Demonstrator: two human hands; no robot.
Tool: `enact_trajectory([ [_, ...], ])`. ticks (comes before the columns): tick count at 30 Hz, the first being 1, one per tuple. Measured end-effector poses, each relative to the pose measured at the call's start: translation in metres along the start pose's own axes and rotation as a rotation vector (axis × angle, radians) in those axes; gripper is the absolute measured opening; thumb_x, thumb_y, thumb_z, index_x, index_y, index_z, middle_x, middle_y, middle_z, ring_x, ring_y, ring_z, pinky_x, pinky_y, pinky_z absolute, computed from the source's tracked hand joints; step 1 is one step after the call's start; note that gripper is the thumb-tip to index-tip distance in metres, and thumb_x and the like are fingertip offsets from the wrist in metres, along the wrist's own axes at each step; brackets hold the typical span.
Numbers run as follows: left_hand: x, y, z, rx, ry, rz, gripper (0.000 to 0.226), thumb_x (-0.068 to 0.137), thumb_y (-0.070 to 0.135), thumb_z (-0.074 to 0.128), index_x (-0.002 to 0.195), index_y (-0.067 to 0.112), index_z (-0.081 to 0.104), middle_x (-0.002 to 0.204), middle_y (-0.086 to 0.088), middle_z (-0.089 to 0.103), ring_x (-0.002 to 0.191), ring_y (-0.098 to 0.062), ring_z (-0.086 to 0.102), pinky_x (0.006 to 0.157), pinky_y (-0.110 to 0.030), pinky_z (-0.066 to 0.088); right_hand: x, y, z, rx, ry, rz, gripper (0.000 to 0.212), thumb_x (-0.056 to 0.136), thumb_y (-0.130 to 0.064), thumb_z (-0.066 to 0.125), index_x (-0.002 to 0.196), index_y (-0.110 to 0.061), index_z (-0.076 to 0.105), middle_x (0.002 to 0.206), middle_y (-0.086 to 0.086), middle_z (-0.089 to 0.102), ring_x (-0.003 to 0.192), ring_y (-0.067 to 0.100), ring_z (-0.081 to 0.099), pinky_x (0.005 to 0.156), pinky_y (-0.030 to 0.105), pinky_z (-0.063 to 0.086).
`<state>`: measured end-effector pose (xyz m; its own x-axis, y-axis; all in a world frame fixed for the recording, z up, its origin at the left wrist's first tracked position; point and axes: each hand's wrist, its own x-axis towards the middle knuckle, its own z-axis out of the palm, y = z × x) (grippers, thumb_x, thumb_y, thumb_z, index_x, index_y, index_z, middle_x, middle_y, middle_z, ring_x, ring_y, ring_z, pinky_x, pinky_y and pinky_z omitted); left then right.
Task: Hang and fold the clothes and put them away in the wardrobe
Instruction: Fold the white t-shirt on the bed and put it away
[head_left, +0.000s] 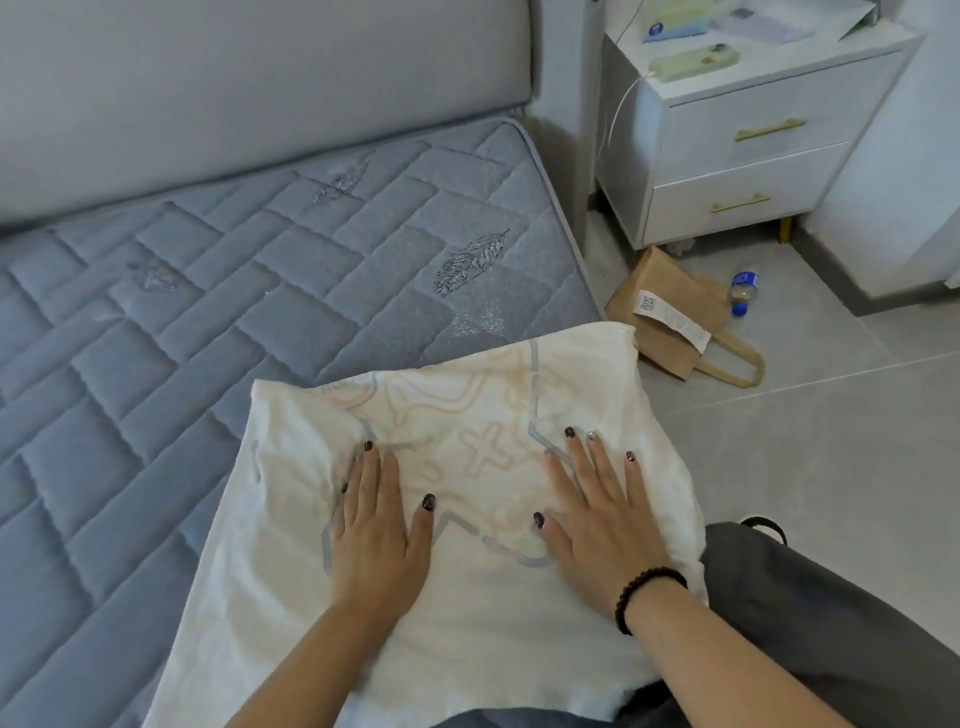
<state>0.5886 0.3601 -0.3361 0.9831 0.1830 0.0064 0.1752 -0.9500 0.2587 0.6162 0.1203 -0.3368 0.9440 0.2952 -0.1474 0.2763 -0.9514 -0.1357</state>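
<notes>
A white printed garment (467, 415) is shown spread on the near right corner of a bare quilted mattress (208, 312). The left hand (376, 525) and right hand (597, 519) are laid flat upon it, fingers extended, nothing gripped. A nightstand (753, 145) is seen far right.

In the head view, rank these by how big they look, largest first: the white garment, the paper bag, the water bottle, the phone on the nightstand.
1. White garment, but it lies nearest the camera, which inflates it.
2. Paper bag.
3 and 4. Phone and water bottle look much alike, and they sit at different distances, so I won't rank them.
</notes>
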Motion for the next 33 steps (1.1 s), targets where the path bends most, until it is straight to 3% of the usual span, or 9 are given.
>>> enact_trajectory([
  [2,0.02,-0.011,-0.014,-0.101,0.168,-0.142,0.062,0.097,0.043,0.041,0.151,0.015,0.026,0.162,-0.006,0.012,0.146,-0.026,0.016,0.117,-0.043,0.013,-0.004,-0.001,0.001,-0.006,0.046,-0.005,0.065,0.094,-0.047,0.02,0.142,-0.012,0.046,0.153,0.014,0.03,0.142,0.034,0.028,0.11,0.053,0.017],
  [5,0.065,-0.036,-0.044,-0.243,0.322,-0.469,0.061,0.094,0.035,0.055,0.145,0.009,0.033,0.153,-0.014,0.024,0.137,-0.035,0.025,0.112,-0.049,0.02,-0.007,-0.003,-0.001,-0.016,0.038,0.019,0.073,0.098,-0.045,0.001,0.138,-0.008,0.05,0.15,0.015,0.038,0.138,0.035,0.036,0.108,0.055,0.022],
  [8,0.113,-0.071,-0.069,-0.362,0.156,-0.728,0.062,0.091,0.046,0.056,0.132,0.001,0.043,0.135,-0.018,0.045,0.123,-0.04,0.044,0.1,-0.05,0.038,-0.008,-0.011,-0.003,-0.021,0.057,0.037,0.074,0.097,-0.044,0.001,0.135,-0.008,0.054,0.146,0.016,0.044,0.135,0.036,0.04,0.107,0.057,0.031],
  [11,0.139,-0.092,-0.08,-0.346,-0.044,-0.706,0.057,0.092,0.051,0.051,0.112,-0.002,0.056,0.106,-0.016,0.06,0.104,-0.038,0.056,0.078,-0.039,0.044,0.009,-0.017,-0.017,0.068,0.176,0.093,0.057,0.088,-0.041,0.03,0.123,-0.011,0.063,0.131,0.014,0.057,0.119,0.034,0.056,0.094,0.051,0.044],
  [15,0.148,-0.103,-0.078,-0.331,0.024,-0.599,0.041,0.097,0.037,0.05,0.067,0.012,0.04,0.063,-0.002,0.044,0.071,-0.028,0.048,0.057,-0.035,0.031,0.066,-0.005,-0.047,0.241,0.281,0.146,0.028,0.091,-0.022,0.047,0.117,-0.017,0.058,0.125,0.007,0.049,0.1,0.033,0.056,0.079,0.04,0.042],
  [21,0.119,-0.107,-0.065,-0.461,0.276,-0.591,0.014,0.101,0.027,0.038,0.095,0.018,0.047,0.068,0.004,0.051,0.066,-0.017,0.047,0.057,-0.032,0.03,0.155,0.035,-0.078,0.166,0.074,0.293,0.041,0.099,-0.024,0.04,0.14,-0.021,0.038,0.103,0.01,0.062,0.093,0.03,0.058,0.066,0.033,0.042],
  [23,0.109,-0.103,-0.062,-0.509,0.282,-0.596,0.02,0.1,0.043,0.038,0.107,0.025,0.042,0.07,0.003,0.058,0.067,-0.009,0.05,0.053,-0.029,0.032,0.164,0.047,-0.078,0.1,-0.002,0.293,0.028,0.099,-0.023,0.041,0.125,-0.019,0.051,0.103,0.013,0.064,0.093,0.031,0.058,0.068,0.032,0.043],
  [27,0.097,-0.105,-0.051,-0.319,0.191,-0.476,0.031,0.098,0.046,0.042,0.091,0.016,0.046,0.073,0.001,0.059,0.068,-0.016,0.054,0.053,-0.032,0.036,0.173,0.056,-0.072,0.165,0.059,0.236,0.02,0.096,-0.014,0.044,0.078,-0.015,0.05,0.076,0.013,0.062,0.07,0.029,0.056,0.055,0.031,0.041],
  [33,0.089,-0.116,-0.051,-0.254,0.276,-0.467,0.018,0.101,0.036,0.038,0.095,0.021,0.043,0.067,0.001,0.056,0.061,-0.017,0.049,0.048,-0.032,0.033,0.188,0.072,-0.081,0.192,0.119,0.317,0.021,0.091,-0.011,0.045,0.073,-0.019,0.05,0.071,0.01,0.056,0.062,0.026,0.049,0.05,0.028,0.036],
])
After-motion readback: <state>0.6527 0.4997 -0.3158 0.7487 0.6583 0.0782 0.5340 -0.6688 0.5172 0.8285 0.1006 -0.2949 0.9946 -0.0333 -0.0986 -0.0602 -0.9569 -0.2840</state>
